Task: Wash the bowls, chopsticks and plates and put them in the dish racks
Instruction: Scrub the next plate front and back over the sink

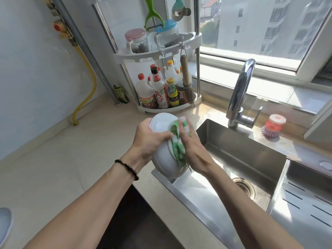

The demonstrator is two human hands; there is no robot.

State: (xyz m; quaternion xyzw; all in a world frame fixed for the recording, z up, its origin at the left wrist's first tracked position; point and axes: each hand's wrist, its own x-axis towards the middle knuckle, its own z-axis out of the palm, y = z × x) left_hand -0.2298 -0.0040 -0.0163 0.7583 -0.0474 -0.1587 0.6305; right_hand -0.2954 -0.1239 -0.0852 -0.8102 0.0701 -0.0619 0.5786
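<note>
- Two white dishes, stacked: an upper plate [160,123] and a lower bowl [164,161], held tilted over the sink's [239,155] left edge, at 12 o'clock from the drain [242,186].
- One green-and-white cloth [177,146], one faucet [239,92] at 1 o'clock, one brush [273,127] at 3 o'clock of it.
- The bowl's far side is hidden by cloth and hands; whether more dishes sit between, I cannot tell.
- Left hand [150,139] grips the dishes, thumb curled over the rim.
- Right hand [192,146] presses the cloth flat, fingers straight together.
</note>
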